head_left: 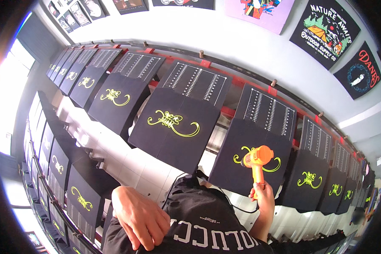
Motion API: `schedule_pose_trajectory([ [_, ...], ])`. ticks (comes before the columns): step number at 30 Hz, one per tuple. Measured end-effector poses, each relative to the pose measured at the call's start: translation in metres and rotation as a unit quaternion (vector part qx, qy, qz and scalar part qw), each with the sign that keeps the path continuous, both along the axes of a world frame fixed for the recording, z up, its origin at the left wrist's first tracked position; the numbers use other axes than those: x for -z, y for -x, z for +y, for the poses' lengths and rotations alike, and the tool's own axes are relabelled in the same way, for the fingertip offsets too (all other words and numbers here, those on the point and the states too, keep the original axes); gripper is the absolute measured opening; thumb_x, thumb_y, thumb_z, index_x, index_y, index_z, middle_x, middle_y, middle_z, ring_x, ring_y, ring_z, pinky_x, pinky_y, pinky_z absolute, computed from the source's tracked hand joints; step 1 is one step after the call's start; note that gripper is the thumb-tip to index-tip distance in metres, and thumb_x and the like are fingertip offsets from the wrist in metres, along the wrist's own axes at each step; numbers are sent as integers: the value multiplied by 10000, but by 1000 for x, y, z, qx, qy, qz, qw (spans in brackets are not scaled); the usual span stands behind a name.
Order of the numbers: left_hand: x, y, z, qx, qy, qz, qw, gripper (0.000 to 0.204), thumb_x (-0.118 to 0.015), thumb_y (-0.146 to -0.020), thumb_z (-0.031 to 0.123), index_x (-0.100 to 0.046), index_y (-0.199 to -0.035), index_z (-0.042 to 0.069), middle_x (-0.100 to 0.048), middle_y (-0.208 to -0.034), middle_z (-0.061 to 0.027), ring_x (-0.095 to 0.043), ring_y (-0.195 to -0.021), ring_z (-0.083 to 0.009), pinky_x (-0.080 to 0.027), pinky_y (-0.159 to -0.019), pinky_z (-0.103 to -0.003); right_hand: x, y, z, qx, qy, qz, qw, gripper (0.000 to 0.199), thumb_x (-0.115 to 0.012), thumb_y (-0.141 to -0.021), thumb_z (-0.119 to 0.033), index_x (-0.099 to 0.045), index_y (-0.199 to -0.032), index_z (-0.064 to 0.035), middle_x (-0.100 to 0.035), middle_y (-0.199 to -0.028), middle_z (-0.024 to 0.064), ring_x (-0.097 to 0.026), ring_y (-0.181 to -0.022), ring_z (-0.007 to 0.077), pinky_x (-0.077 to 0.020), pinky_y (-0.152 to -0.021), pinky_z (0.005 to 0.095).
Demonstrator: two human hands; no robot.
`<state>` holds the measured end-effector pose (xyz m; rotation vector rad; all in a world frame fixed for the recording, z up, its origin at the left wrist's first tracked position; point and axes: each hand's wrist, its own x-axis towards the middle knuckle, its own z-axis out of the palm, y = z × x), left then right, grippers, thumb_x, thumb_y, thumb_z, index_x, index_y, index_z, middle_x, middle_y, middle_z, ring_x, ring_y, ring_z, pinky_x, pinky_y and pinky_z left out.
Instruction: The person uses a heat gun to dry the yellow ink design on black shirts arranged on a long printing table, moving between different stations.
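Observation:
My right hand (262,196) grips the handle of an orange heat gun (257,160), held upright with its nozzle pointed left over a black fabric panel (237,169) that carries a yellow-green swirl print (273,166). My left hand (142,218) rests against my black shirt at belly height, fingers loosely spread and holding nothing. A black cord (237,203) runs from the gun down past my shirt.
A long row of black panels (173,127) with the same yellow-green print curves along a red-railed rack (224,112). A second row of panels (78,194) lines my left side. Printed shirts (326,29) hang on the white wall above. White tiled floor (131,165) lies between the rows.

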<state>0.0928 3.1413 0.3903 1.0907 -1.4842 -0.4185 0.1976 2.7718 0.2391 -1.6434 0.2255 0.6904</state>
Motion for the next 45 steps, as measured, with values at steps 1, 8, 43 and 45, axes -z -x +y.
schedule_pose_trajectory([
  [1, 0, -1, 6, 5, -4, -9, 1000, 326, -615, -945, 287, -638, -1092, -3, -636, -1053, -150, -606, -882, -293, -480, -799, -417, -1, -2, 4, 4, -3, -7, 1000, 245, -633, -923, -249, -557, -956, -18, -578, -686, 29, -568, -563, 104, -460, -505, 241],
  [8, 9, -3, 88, 27, -15, -16, 999, 241, -589, -965, 219, -646, -997, -12, -632, -957, -129, -589, -807, -277, -484, -794, -427, 3, -4, 90, -12, -46, 18, 999, 204, -637, -902, -203, -556, -935, -19, -575, -669, 28, -562, -554, 105, -450, -500, 246],
  [43, 38, -22, 382, -24, 1, 37, 999, 162, -600, -890, 168, -670, -916, 24, -650, -843, -104, -611, -724, -201, -504, -673, -334, 9, -15, 343, 72, 39, -25, 996, 318, -644, -917, -312, -576, -993, -11, -571, -708, 4, -583, -586, 85, -463, -500, 225],
  [45, 31, -31, 373, -28, -4, 60, 998, 158, -603, -881, 168, -672, -904, 28, -652, -828, -100, -614, -713, -193, -507, -655, -326, 6, -16, 342, 79, 40, -17, 996, 316, -639, -923, -303, -580, -1013, -6, -572, -709, 1, -579, -582, 80, -461, -499, 222],
])
